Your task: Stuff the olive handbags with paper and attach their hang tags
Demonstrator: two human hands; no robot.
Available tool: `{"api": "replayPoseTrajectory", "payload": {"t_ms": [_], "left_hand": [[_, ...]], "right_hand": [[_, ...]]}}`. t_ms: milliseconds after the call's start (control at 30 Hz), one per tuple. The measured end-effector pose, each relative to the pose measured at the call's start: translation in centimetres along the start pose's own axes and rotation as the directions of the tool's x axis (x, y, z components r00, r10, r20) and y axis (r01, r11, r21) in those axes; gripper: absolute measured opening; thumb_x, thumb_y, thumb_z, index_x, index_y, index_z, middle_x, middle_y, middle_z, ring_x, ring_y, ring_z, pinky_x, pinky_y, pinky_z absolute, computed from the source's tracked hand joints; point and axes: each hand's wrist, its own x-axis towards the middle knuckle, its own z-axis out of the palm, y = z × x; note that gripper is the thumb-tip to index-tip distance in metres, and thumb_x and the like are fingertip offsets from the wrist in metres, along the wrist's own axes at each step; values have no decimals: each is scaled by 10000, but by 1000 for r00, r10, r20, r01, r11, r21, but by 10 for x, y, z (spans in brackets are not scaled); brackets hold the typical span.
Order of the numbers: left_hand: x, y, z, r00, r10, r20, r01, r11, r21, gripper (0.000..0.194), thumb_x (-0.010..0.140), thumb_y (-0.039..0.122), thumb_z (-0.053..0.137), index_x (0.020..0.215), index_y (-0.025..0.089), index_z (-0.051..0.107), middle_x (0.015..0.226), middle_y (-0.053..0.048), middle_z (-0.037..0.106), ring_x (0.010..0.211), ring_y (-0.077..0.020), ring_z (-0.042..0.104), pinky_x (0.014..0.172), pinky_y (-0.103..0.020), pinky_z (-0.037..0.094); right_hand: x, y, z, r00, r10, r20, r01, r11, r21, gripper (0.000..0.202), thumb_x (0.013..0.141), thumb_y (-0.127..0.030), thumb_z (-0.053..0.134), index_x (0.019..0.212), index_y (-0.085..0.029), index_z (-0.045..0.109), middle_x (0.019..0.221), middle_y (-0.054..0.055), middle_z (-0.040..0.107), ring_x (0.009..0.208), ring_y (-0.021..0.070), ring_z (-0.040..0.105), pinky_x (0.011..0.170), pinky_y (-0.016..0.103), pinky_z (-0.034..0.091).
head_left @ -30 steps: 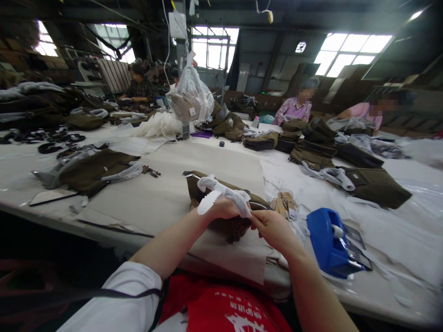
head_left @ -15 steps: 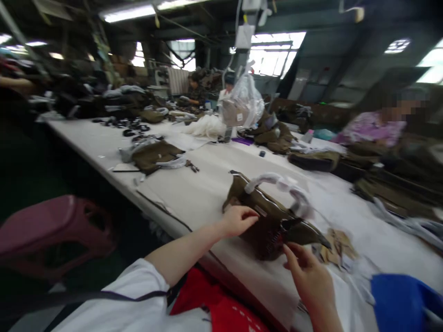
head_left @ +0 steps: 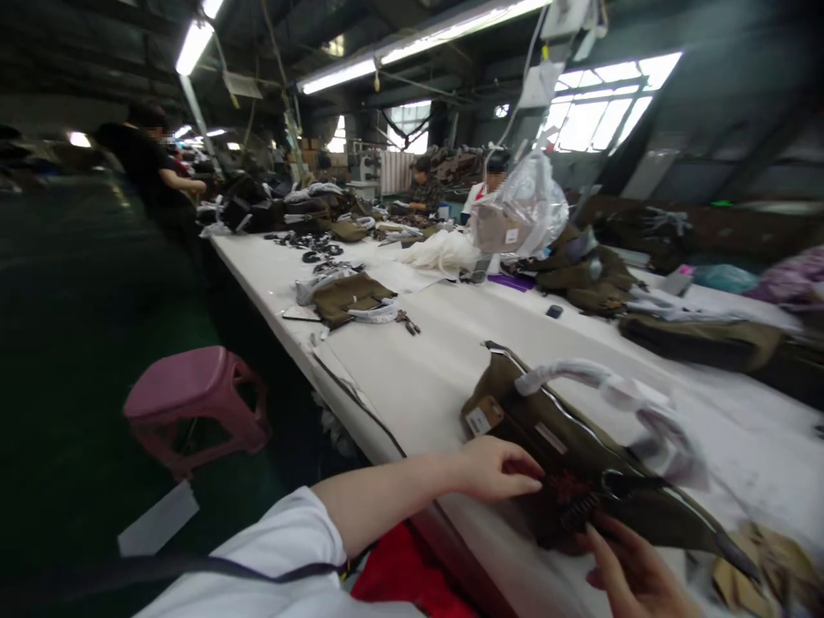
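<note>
An olive-brown handbag stands on the white table in front of me, its long side running away to the right. Wrapping covers its raised handle. A tan paper tag hangs at its left end. On its front is a dark red and black charm. My left hand is at the bag's front, thumb and fingers slightly apart, left of the charm. Low on the charm's right side, my right hand has thumb and forefinger closed at its lower edge; the other fingers are partly hidden.
Another olive bag lies farther along the table, near small black parts. A plastic-wrapped bag hangs ahead. More bags lie at right. A pink stool stands left of the table; people work beyond.
My view has swung left, so the bag appears lower and farther right. My left hand has moved from near the bag's left end towards the charm. The paper tag now shows.
</note>
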Motion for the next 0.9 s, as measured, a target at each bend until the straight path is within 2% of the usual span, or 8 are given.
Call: {"api": "replayPoseTrajectory", "payload": {"t_ms": [167, 300, 367, 467, 567, 667, 767, 900], "left_hand": [[0, -2, 11, 999, 40, -15, -40, 999, 1, 351, 832, 342, 639, 1098, 124, 709, 1049, -113, 746, 935, -213, 696, 864, -325, 551], [2, -4, 12, 1000, -10, 14, 9, 997, 75, 292, 818, 330, 633, 1010, 132, 730, 1000, -90, 759, 888, -205, 697, 831, -314, 552], [1, -2, 13, 1000, 0, 6, -1, 993, 121, 264, 831, 316, 618, 993, 143, 732, 986, -80, 762, 885, -202, 698, 836, -316, 553], [-5, 8, 16, 979, 141, -144, -114, 976, 183, 263, 867, 290, 585, 1059, 154, 703, 1023, -87, 743, 908, -193, 689, 832, -310, 557], [-7, 21, 22, 905, 316, -287, -250, 937, 244, 320, 896, 276, 560, 1189, 166, 627, 1111, -102, 689, 948, -183, 667, 826, -303, 562], [-4, 30, 32, 872, 412, -265, -318, 887, 335, 399, 871, 277, 608, 1255, 179, 567, 1149, -101, 653, 993, -197, 644, 897, -343, 547], [0, 34, 45, 878, 429, -212, -325, 859, 394, 431, 838, 256, 642, 1251, 174, 549, 1149, -103, 641, 1021, -216, 630, 937, -373, 528], [1, 29, 52, 885, 403, -232, -306, 880, 363, 382, 868, 277, 604, 1231, 171, 554, 1097, -96, 637, 937, -194, 635, 824, -318, 543]], "right_hand": [[-16, -18, -1, 997, -81, 2, 81, 994, 67, 527, 790, -629, 605, 1112, -212, 621, 789, 62, 739, 599, 232, 674, 582, 363, 560], [-21, -16, -2, 993, -119, -16, 120, 990, 69, 414, 867, -546, 586, 1114, -215, 620, 851, 65, 738, 660, 217, 672, 617, 352, 550], [-24, -13, -3, 991, -126, -38, 128, 991, 42, 393, 889, -527, 566, 1114, -210, 623, 855, 68, 736, 670, 213, 673, 618, 343, 545], [-26, -12, -3, 988, -139, -64, 141, 990, 29, 387, 901, -506, 550, 1120, -195, 621, 827, 67, 731, 641, 204, 666, 602, 328, 529], [-26, -14, -1, 990, -139, -30, 140, 989, 47, 354, 906, -470, 544, 1102, -185, 618, 805, 59, 730, 597, 190, 654, 592, 318, 515], [-27, -19, 2, 990, -140, -4, 140, 989, 48, 290, 908, -420, 539, 1066, -192, 625, 790, 46, 729, 602, 188, 658, 587, 312, 506], [-31, -21, 4, 988, -151, 3, 151, 988, 31, 226, 908, -360, 541, 1047, -210, 637, 796, 28, 727, 642, 187, 672, 596, 298, 505], [-34, -9, -8, 991, -133, -26, 132, 991, -33, 198, 907, -353, 537, 978, -224, 669, 818, 26, 737, 666, 181, 683, 610, 285, 509]]}}
